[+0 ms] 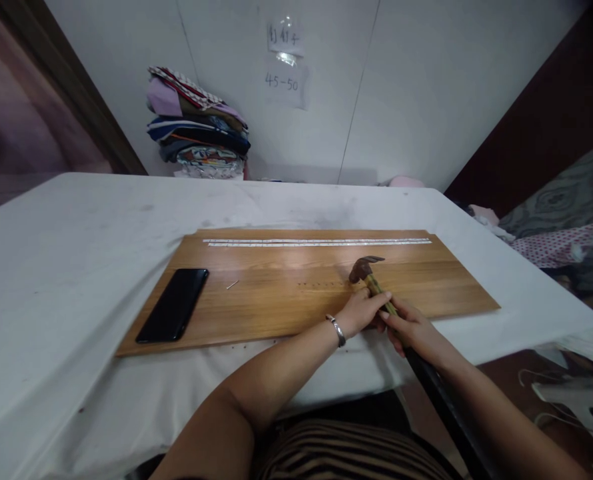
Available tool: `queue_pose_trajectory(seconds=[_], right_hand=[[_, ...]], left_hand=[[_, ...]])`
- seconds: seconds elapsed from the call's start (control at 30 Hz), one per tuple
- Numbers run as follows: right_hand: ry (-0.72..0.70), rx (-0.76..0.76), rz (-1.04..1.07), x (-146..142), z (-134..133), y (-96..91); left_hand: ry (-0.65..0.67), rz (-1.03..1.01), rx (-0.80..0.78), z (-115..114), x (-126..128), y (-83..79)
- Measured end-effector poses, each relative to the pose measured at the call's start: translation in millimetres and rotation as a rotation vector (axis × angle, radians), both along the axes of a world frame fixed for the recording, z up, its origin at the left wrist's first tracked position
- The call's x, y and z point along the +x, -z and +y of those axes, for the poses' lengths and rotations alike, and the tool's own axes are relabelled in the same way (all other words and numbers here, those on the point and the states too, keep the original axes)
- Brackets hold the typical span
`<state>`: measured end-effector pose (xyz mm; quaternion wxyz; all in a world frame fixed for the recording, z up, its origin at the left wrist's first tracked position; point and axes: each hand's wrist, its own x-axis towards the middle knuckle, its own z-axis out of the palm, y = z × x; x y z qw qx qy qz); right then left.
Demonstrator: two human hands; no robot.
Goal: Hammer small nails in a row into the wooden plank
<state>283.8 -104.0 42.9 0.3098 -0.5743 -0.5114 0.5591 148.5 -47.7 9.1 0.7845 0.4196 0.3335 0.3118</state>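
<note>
Both forearms extend forward over the near edge of the board [256, 310] and converge right of its middle. The left hand [359, 312], with a bracelet [337, 331] at the wrist, has its fingers closed on the handle of the hammer [361, 269], just below the head. The right hand [419, 335] approaches from the right, its fingers curled around the same handle directly behind the left. The hammer head is positioned over the board, claw pointing away; contact with the wood cannot be determined. The handle slopes down toward the body.

The board lies flat on a white-covered tabletop [66, 267]. It carries a phone [174, 307] at the left, a nail [232, 285] beside it, a row of small dark marks [321, 285] and two measuring strips [316, 244] along the far edge. Behind, folded fabrics [201, 137] are stacked against a pale wall [426, 87] bearing paper labels [285, 83].
</note>
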Motion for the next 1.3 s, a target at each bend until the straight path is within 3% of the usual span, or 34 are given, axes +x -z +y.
queue_pose_trajectory(seconds=[0.4,0.87,1.3], right_hand=[[0.016,0.01,0.021,-1.2,0.4,0.2],[0.019,0.026,0.037,0.1,-2.2,2.2],[0.013,0.033,0.02,-1.6,-1.3,-2.0]], left_hand=[[0.015,0.036,-0.003,-0.6,-2.2,-5.9],[0.018,0.008,0.035,1.3,2.0,1.9],[0.023,0.003,0.033,-0.1,-1.5,-7.3]])
